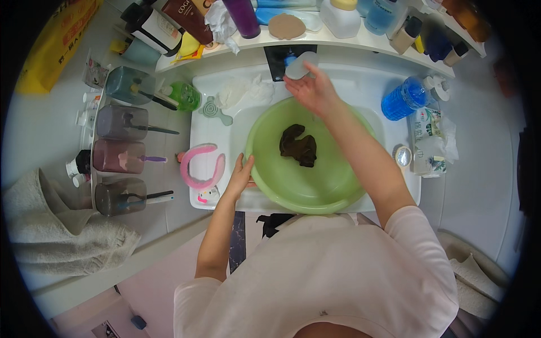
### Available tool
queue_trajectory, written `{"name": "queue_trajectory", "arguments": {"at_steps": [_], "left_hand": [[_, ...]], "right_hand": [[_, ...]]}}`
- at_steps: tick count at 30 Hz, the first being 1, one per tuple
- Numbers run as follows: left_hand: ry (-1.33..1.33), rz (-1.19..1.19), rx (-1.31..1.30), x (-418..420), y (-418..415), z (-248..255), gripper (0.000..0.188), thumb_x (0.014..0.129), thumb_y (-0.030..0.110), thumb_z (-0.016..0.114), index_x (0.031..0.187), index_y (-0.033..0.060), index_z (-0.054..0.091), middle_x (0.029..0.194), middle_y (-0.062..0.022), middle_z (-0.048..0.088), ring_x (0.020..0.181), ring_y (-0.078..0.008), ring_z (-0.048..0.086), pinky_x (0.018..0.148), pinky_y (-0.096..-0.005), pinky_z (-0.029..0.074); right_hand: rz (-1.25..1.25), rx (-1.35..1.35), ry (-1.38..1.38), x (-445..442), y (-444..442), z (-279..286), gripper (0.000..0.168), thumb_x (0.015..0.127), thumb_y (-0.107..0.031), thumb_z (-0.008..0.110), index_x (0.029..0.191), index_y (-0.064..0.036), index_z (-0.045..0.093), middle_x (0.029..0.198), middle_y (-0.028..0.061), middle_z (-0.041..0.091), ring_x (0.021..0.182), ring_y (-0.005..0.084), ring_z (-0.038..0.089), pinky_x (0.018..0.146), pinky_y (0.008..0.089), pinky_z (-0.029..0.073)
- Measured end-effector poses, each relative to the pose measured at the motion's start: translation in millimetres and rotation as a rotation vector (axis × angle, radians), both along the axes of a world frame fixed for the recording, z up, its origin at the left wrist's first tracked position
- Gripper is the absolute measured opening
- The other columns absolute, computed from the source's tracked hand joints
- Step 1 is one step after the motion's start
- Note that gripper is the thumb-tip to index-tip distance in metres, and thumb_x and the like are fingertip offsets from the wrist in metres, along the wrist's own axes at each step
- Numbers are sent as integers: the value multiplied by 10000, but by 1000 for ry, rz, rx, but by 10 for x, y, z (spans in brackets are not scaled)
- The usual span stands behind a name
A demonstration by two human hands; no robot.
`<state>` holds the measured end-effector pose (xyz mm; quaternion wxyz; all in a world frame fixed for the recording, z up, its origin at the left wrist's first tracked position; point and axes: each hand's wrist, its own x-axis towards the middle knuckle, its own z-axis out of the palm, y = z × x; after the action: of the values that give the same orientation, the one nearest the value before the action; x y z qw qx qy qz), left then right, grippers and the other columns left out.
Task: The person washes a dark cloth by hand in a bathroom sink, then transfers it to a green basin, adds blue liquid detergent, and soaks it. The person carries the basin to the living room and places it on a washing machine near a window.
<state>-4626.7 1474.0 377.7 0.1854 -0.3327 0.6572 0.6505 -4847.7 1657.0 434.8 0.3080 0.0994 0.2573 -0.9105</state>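
Note:
A light-green plastic basin point(312, 198) sits on the white washbasin point(219, 203). Bunched dark brown cloth point(298, 145) lies inside it, left of the middle. My left hand point(240, 179) holds the basin's left side, thumb at the rim and the other fingers partly hidden beneath. Over the basin's back edge reaches my right hand point(312, 89), its fingers on a pale, translucent rounded object point(301, 65) whose kind I cannot tell. My right forearm covers part of the basin's right side.
Left of the basin lie a pink headband point(186, 171), a green strainer point(210, 109) and white crumpled material point(241, 93). Toothbrush cups point(120, 156) line the left wall. At right are a blue-liquid bottle point(401, 99), a round brush point(402, 156) and tissues point(429, 143). A toiletry shelf point(249, 45) spans the back.

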Motion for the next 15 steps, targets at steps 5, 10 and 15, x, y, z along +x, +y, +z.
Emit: {"name": "queue_trajectory", "arguments": {"at_steps": [5, 10, 15], "left_hand": [[299, 167, -173, 87, -138, -192, 630, 861, 356, 474, 1331, 62, 175, 1141, -120, 464, 934, -194, 527, 754, -296, 448], [604, 178, -345, -46, -109, 16, 498, 877, 225, 475, 1284, 30, 264, 1140, -117, 470, 908, -174, 535, 736, -279, 453], [623, 116, -215, -238, 108, 329, 425, 877, 166, 473, 1241, 10, 319, 1024, -99, 540, 822, -111, 539, 709, -230, 431]], "right_hand": [[97, -186, -192, -149, 235, 235, 666, 799, -274, 558, 1145, 196, 238, 1270, 288, 259, 1150, 348, 369, 987, 402, 302], [30, 435, 332, 163, 1027, 119, 624, 801, -276, 578, 1234, 62, 281, 1229, 203, 400, 1140, 284, 409, 917, 369, 377], [-760, 1504, 602, 380, 2223, -586, 729, 690, -283, 703, 1219, 39, 319, 1228, 212, 368, 1140, 281, 376, 913, 354, 344]]}}
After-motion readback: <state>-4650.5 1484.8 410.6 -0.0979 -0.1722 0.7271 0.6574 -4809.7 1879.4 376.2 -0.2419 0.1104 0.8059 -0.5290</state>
